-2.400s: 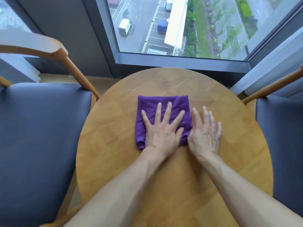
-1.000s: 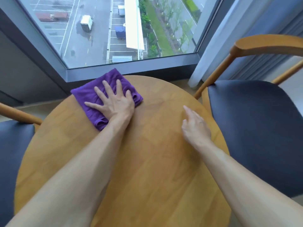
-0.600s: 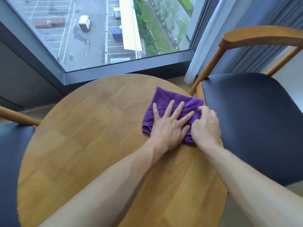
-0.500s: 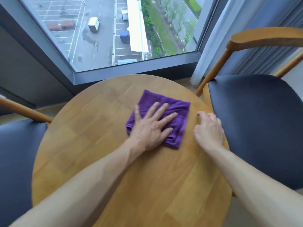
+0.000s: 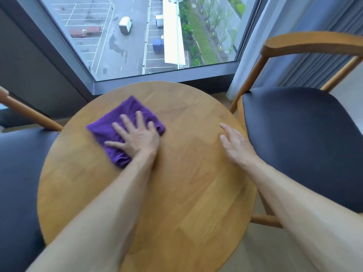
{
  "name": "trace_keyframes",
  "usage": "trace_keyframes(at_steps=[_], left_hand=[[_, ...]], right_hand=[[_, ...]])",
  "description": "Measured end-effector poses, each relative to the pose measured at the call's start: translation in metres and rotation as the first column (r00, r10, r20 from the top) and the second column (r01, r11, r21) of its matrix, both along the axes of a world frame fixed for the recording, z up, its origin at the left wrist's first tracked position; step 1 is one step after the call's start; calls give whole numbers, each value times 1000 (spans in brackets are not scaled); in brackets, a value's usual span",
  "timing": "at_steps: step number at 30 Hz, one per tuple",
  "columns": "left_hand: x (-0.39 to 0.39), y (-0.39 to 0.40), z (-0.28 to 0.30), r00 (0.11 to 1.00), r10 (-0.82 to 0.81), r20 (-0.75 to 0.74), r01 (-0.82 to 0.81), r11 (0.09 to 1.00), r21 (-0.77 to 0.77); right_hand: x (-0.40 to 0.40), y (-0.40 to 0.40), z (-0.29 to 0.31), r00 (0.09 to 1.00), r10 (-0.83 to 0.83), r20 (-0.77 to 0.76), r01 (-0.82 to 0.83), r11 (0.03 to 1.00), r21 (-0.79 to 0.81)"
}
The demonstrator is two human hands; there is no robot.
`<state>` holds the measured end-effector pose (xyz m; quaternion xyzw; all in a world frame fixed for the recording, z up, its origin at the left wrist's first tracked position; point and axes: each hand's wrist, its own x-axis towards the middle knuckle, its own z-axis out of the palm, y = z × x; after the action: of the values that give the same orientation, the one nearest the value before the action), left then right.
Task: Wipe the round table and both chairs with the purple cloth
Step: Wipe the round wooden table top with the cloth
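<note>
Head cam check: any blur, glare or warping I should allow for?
Head view: soft daylight from the window, no harsh glare on the round table; slight motion blur on the left hand and purple cloth; wide-angle warping bends the right chair at the edges.

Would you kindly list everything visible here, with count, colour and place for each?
table: one, round, light wood, centre.
cloth: one, purple, folded, on the far left part of the table.
chairs: two, wooden frames with dark seats; one at the left, one at the right.
window: one, grey frame, beyond the table, looking down on a car park.
curtain: one, pale blue-grey, far right of the window.
left hand: one, flat with spread fingers, presses on the cloth.
right hand: one, open, at the table's right edge, holds nothing.
</note>
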<state>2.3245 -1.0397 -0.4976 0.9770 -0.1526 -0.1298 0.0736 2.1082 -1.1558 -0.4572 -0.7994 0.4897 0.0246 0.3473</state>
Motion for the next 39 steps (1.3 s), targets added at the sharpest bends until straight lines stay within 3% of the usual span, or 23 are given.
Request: trace_keyframes(at_steps=[2,5,7,9,11,13,16,19,23,25,27,29,32,34,35,37,39], left_hand=[[-55,-31,-1,971,-238,7,238,971,2],[-134,-40,1,798,-603,-1,603,798,12],[-155,-22,-3,662,-749,19,749,663,19],[-140,6,-10,591,-803,78,805,594,15],[-108,38,-13,584,-803,121,808,589,12],[-61,73,-12,668,-734,121,735,677,46],[16,133,-9,865,-487,123,478,873,91],[51,173,-6,974,-203,97,195,977,83],[16,117,-8,991,116,68,-117,993,11],[-15,67,-6,981,193,18,-192,981,-42],[-58,20,-4,999,40,-18,-40,998,-37],[-109,-12,2,966,-256,-35,254,966,-46],[-169,-23,13,723,-687,-77,684,727,-63],[-165,-16,19,559,-817,-141,793,576,-198],[-148,-8,22,539,-832,-128,764,548,-340],[-102,16,25,648,-761,-17,639,556,-532],[-41,39,19,754,-650,96,625,664,-410]], right_hand=[[-3,-4,4,999,1,41,-1,1000,14],[-5,-6,4,995,-43,95,44,999,-5],[-3,-5,1,996,-70,57,72,997,-26],[3,1,-3,997,-74,-17,73,995,-62],[10,7,-6,991,-74,-111,63,993,-102],[19,15,-5,976,-72,-204,48,991,-121],[25,22,-6,955,-76,-287,33,988,-150],[27,24,-8,952,-77,-295,28,986,-167],[24,20,-9,959,-55,-278,20,992,-126],[21,14,-9,971,-46,-233,28,996,-82],[17,4,-7,984,-54,-167,45,997,-58],[11,-3,-3,993,-71,-99,64,995,-73],[-1,0,-3,989,-146,-6,144,981,-131],[-9,13,-9,967,-256,-16,249,952,-180],[-12,23,-12,956,-289,-49,268,928,-260],[-13,45,-19,964,-235,-124,162,889,-428],[-4,58,-30,975,-136,-177,43,894,-446]])
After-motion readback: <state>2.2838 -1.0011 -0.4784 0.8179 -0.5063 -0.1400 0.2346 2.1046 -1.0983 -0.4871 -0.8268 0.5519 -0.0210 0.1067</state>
